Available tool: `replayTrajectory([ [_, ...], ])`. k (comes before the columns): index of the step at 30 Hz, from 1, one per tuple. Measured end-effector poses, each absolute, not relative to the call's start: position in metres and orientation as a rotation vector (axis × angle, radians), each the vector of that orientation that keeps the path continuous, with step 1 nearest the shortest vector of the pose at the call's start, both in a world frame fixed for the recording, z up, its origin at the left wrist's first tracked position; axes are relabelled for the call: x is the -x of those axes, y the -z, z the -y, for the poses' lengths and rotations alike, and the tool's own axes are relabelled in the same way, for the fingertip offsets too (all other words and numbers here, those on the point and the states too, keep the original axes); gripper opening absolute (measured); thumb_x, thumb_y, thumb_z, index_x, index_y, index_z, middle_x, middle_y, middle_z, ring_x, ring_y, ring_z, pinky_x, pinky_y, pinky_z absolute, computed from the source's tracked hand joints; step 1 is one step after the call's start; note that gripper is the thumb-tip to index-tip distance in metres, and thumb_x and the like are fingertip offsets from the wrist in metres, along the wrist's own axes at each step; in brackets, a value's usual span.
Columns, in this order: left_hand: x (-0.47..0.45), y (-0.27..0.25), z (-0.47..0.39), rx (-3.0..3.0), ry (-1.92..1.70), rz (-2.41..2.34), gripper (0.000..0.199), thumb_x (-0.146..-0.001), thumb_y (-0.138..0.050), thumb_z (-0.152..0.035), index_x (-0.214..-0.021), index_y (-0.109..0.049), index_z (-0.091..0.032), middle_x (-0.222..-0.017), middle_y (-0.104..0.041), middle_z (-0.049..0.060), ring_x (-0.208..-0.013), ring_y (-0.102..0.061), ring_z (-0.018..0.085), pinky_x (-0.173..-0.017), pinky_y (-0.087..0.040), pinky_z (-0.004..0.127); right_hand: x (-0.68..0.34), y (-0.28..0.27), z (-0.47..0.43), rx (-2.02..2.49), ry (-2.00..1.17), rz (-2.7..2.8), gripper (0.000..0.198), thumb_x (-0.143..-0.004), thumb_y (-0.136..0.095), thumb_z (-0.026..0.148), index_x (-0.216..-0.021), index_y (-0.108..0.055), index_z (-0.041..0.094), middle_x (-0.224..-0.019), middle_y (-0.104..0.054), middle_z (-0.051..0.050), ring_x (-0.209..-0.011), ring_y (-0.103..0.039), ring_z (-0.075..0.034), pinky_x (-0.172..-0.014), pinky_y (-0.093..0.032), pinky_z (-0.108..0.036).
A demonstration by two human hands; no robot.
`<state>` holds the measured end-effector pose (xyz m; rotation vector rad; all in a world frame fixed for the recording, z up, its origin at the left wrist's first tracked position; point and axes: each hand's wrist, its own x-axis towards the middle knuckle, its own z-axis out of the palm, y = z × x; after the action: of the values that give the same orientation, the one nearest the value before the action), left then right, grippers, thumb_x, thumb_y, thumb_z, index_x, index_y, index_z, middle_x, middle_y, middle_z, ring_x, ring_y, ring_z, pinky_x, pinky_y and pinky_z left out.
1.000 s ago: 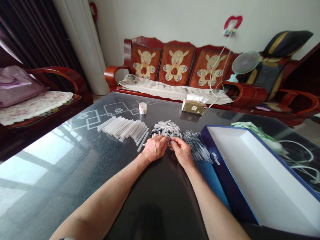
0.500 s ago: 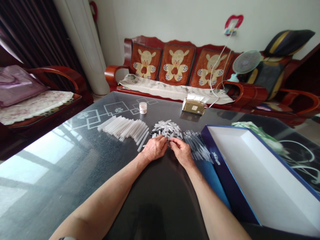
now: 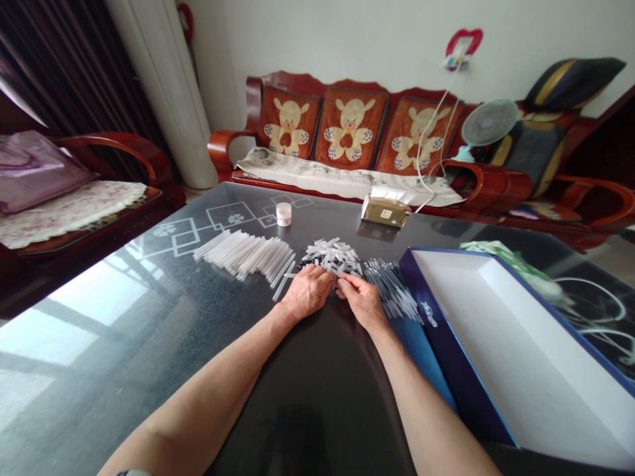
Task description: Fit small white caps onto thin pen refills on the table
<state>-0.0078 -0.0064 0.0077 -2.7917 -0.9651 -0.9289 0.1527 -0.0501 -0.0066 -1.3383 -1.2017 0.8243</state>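
Observation:
My left hand (image 3: 310, 291) is closed around a slim white tube (image 3: 292, 275), whose end pokes out to the left past the knuckles. Close against it, my right hand (image 3: 362, 301) pinches something small and dark at the fingertips, mostly hidden. Just beyond both hands lies a heap of short white and black pieces (image 3: 333, 252). To the left, many long white tubes (image 3: 245, 254) lie side by side in a pile. Beside my right hand is a bundle of thin sticks with pale clear ends (image 3: 394, 291).
A large dark blue box (image 3: 526, 350) with a white inside stands open at the right. Farther back on the dark table (image 3: 149, 317) are a small white jar (image 3: 284, 214) and a tissue pack (image 3: 385, 208). Green-white plastic (image 3: 520, 264) and a white cable (image 3: 600, 291) lie behind the box.
The end of the white tube in my left hand has swung upward, away from me. Both hands stay nearly in place, fingertips together.

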Motion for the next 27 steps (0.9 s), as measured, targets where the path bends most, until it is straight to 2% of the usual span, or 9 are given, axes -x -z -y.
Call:
replayTrajectory([
  [7, 0.0079, -0.0064, 0.0064, 2.810, 0.951, 0.897, 0.028, -0.099, -0.036, -0.026, -0.093, -0.062, -0.017, -0.082, -0.061, 0.006, -0.078, -0.056, 0.018, -0.080, -0.047, 0.032, -0.1488, 0.0029, 0.0508, 1.462, -0.676, 1.303, 0.046, -0.082, -0.055, 0.062, -0.077, -0.070, 0.018, -0.067, -0.071, -0.006, -0.058, -0.066, -0.019, -0.056, -0.053, -0.027],
  [9, 0.0081, -0.0056, 0.0059, 2.807, 0.956, 0.903, 0.027, -0.099, -0.037, -0.026, -0.093, -0.062, -0.017, -0.082, -0.061, 0.006, -0.078, -0.056, 0.018, -0.080, -0.047, 0.032, -0.1471, 0.0004, 0.0516, 1.483, -0.665, 1.285, 0.048, -0.082, -0.052, 0.063, -0.075, -0.068, 0.018, -0.068, -0.071, -0.007, -0.059, -0.066, -0.020, -0.055, -0.053, -0.028],
  [14, 0.0083, -0.0056, 0.0062, 2.797, 0.969, 0.921, 0.026, -0.098, -0.039, -0.026, -0.093, -0.062, -0.017, -0.081, -0.062, 0.006, -0.079, -0.057, 0.019, -0.081, -0.048, 0.033, -0.1487, -0.0003, 0.0533, 1.405, -0.714, 1.271, 0.040, -0.079, -0.058, 0.054, -0.092, -0.066, 0.017, -0.076, -0.071, -0.006, -0.065, -0.066, -0.020, -0.057, -0.053, -0.028],
  [19, 0.0079, -0.0067, 0.0073, 2.801, 0.942, 0.918, 0.026, -0.098, -0.039, -0.025, -0.093, -0.063, -0.017, -0.082, -0.062, 0.006, -0.079, -0.057, 0.018, -0.080, -0.048, 0.033, -0.1520, 0.0035, 0.0513, 1.437, -0.685, 1.332, 0.031, -0.081, -0.056, 0.049, -0.083, -0.065, 0.019, -0.067, -0.068, -0.004, -0.063, -0.064, -0.019, -0.059, -0.052, -0.028],
  [24, 0.0084, -0.0048, 0.0070, 2.819, 0.952, 0.893, 0.025, -0.097, -0.039, -0.026, -0.094, -0.063, -0.017, -0.082, -0.062, 0.007, -0.080, -0.056, 0.019, -0.081, -0.048, 0.034, -0.1498, 0.0023, 0.0500, 1.491, -0.554, 1.389, 0.043, -0.086, -0.048, 0.055, -0.066, -0.062, 0.020, -0.068, -0.067, -0.006, -0.062, -0.062, -0.019, -0.058, -0.050, -0.028],
  [27, 0.0087, -0.0042, 0.0067, 2.810, 0.959, 0.908, 0.026, -0.098, -0.039, -0.026, -0.094, -0.063, -0.017, -0.082, -0.062, 0.006, -0.079, -0.056, 0.019, -0.081, -0.048, 0.033, -0.1496, 0.0005, 0.0507, 1.487, -0.574, 1.359, 0.044, -0.086, -0.048, 0.056, -0.067, -0.062, 0.020, -0.066, -0.067, -0.006, -0.064, -0.063, -0.019, -0.059, -0.050, -0.027],
])
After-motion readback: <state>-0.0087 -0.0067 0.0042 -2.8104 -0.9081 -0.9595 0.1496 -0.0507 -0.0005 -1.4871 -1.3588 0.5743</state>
